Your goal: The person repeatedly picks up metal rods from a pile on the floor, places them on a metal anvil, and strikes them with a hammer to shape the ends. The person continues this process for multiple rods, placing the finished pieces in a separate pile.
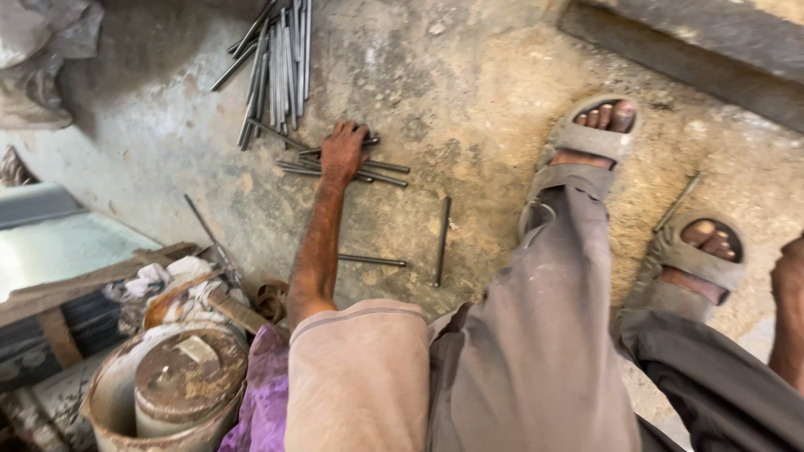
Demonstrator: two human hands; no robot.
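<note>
My left hand (pixel 343 152) reaches far out over the concrete floor and rests on a small bunch of thin grey metal rods (pixel 381 172). Its fingers curl down over them. A bigger pile of the same rods (pixel 276 67) lies just beyond the hand. Only part of my right hand (pixel 791 268) shows at the right edge of the view, near my right sandalled foot (pixel 695 259), and its fingers are cut off. My left foot (pixel 590 138) stands to the right of the rods.
Two loose rods (pixel 441 243) (pixel 373 260) lie near my forearm, and another rod (pixel 678 201) lies between my feet. At lower left are a rusty bucket (pixel 109 402) holding a metal cylinder, a purple cloth (pixel 264 393), rags and wooden planks (pixel 75 289). A concrete step (pixel 695 50) runs along the top right.
</note>
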